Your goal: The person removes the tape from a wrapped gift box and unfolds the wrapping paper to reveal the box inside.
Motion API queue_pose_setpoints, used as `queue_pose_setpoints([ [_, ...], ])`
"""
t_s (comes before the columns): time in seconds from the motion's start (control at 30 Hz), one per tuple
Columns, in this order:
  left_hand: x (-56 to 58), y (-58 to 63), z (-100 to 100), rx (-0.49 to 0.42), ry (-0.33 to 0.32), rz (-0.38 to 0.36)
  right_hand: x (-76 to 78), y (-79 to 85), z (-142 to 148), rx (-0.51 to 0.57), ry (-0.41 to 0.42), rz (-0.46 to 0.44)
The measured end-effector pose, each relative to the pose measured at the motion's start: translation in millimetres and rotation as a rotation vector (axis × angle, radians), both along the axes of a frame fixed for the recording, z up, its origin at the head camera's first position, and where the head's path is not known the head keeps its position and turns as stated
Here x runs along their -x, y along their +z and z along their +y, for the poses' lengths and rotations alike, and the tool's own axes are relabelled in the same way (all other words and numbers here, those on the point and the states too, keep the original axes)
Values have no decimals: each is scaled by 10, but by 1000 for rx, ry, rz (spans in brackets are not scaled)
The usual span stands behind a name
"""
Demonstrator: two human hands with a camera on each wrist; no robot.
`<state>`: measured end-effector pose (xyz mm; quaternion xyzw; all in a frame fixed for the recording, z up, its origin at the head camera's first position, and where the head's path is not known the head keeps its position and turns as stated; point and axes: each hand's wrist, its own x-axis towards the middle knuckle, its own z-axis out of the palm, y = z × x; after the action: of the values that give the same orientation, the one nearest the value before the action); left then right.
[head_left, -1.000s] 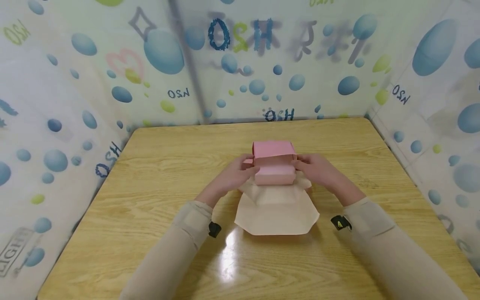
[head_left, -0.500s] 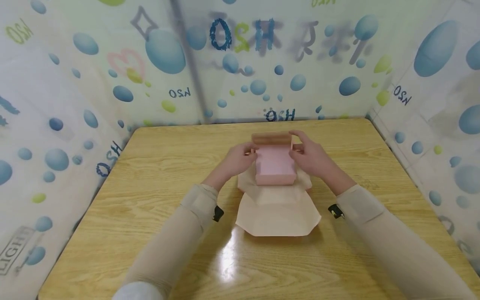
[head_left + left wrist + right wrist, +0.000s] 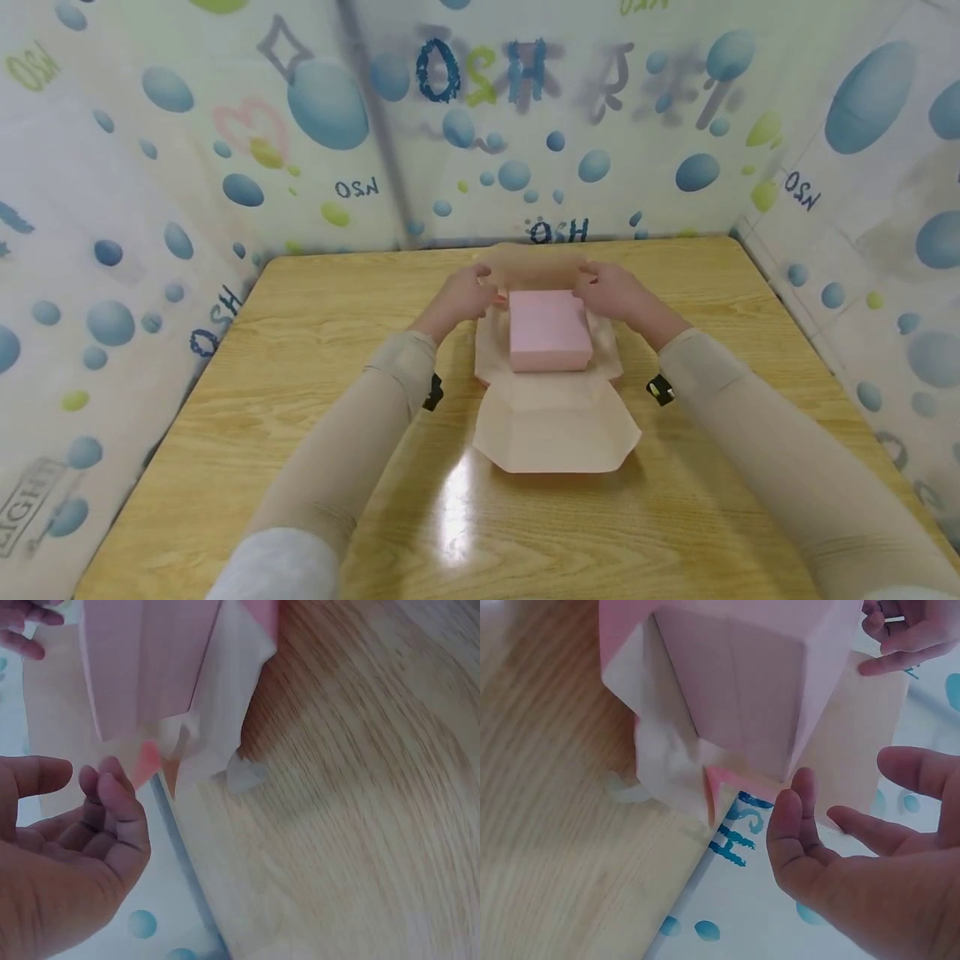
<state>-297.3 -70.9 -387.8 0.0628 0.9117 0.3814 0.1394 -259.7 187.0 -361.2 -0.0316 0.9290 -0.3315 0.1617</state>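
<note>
A pink box (image 3: 551,329) lies with its flat top up on an opened-out paper wrapper (image 3: 558,429). The wrapper is cream inside and pink outside. Its back flap (image 3: 532,265) leans away behind the box. My left hand (image 3: 463,293) is at the flap's left side, with thumb and fingers apart in the left wrist view and nothing between them. On the other side, my right hand (image 3: 611,290) is beside the box's far right corner. Its relaxed fingers (image 3: 784,832) show near the flap's edge in the right wrist view, and its thumb stands apart.
Everything stands on a wood-grain table (image 3: 337,333). A patterned curtain (image 3: 510,125) with blue spots hangs behind the table and along both sides. A strip of clear tape (image 3: 244,774) sticks out from the wrapper's edge.
The back flap, folded forward over the box a second ago, has swung up and back, baring the box's top. Both hands have moved away from me and released the flap's sides.
</note>
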Motion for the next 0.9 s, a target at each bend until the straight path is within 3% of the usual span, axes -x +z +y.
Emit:
queue_pose_setpoints([
  [0.2, 161, -17, 38, -321, 80, -115, 226, 13, -13, 55, -29, -62],
  [0.33, 284, 0, 42, -416, 98, -125, 375, -15, -9, 210, -106, -116],
  [0.43, 366, 7, 40, -436, 92, -129, 461, -38, 3, 328, -176, -152],
  [0.53, 427, -9, 33, -343, 46, -115, 516, -58, 18, 370, -224, -181],
  [0.63, 461, -46, 32, -127, -37, -65, 546, -89, 44, 308, -220, -183],
  [0.77, 494, -165, 47, 141, -160, 22, 599, -208, 109, 117, -120, -130],
  [0.9, 493, -293, 39, 287, -238, 83, 641, -364, 166, -7, -34, -91],
])
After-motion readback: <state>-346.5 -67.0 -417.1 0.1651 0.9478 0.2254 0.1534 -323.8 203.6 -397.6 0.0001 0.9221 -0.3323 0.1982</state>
